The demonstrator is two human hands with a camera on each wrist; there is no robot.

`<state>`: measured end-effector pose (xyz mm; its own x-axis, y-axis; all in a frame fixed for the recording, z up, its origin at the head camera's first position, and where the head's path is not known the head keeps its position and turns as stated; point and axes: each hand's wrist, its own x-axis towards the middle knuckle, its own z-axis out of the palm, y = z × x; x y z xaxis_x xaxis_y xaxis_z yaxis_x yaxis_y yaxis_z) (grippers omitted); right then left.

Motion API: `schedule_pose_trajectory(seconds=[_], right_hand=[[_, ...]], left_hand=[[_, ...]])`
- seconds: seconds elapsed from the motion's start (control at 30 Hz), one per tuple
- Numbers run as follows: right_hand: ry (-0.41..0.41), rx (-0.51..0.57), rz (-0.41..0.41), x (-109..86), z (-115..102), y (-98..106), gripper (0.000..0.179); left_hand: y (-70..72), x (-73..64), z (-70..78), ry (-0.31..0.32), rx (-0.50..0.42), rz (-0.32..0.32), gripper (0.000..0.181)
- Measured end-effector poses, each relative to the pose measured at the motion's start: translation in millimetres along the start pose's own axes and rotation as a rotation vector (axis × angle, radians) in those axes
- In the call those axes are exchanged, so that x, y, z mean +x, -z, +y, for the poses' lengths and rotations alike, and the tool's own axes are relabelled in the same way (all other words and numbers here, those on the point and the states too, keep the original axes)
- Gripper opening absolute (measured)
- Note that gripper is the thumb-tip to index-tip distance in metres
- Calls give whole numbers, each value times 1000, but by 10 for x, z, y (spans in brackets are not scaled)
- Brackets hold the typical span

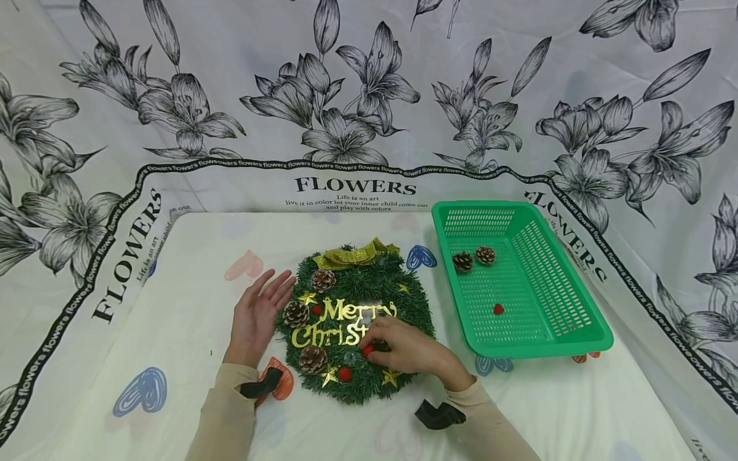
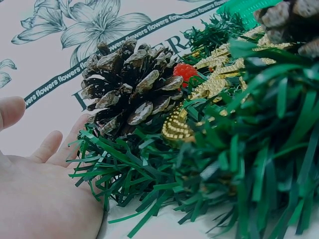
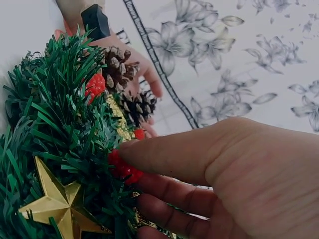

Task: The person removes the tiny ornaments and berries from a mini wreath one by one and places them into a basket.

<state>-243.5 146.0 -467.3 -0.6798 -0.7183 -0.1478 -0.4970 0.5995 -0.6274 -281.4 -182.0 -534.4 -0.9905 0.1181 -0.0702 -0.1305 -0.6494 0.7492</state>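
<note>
Red berry (image 3: 128,174): at the lower right front of the wreath, against the greenery below the gold lettering; whether it is fastened, I cannot tell.
Right hand (image 1: 406,349): thumb and fingertips clamped on the berry.
Wreath (image 1: 419,314): green tinsel, lying flat on the cloth between basket and left hand.
Left hand (image 1: 259,320): palm turned up, fingers extended and apart from the thumb, at the wreath's left edge; holds nothing.
Gold lettering (image 1: 330,311): reads "Merry Christ", the remainder covered by the right hand.
Wreath fittings: gold bow (image 1: 357,256) along the far edge; three pine cones down the left side; two further red berries; gold stars, one (image 1: 391,378) near the right hand.
Green basket (image 1: 542,351): right of the wreath, well apart from the left hand; contains two pine cones and one small red piece (image 1: 498,309).
Cloth (image 1: 190,320): white, heart-printed.
Backdrop (image 1: 230,38): white sheet with black line-drawn flowers.
</note>
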Motion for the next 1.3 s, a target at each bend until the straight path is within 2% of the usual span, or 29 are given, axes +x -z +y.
schedule_pose_trajectory(seconds=[0.5, 1.07, 1.3], right_hand=[[8, 15, 18, -2, -10, 28, 17], [26, 215, 6, -10, -29, 128, 17], [61, 187, 41, -21, -53, 173, 17]], left_hand=[[-15, -4, 4, -2, 13, 6, 62], [-6, -2, -7, -6, 19, 3, 63], [-13, -5, 1, -10, 25, 9, 63]])
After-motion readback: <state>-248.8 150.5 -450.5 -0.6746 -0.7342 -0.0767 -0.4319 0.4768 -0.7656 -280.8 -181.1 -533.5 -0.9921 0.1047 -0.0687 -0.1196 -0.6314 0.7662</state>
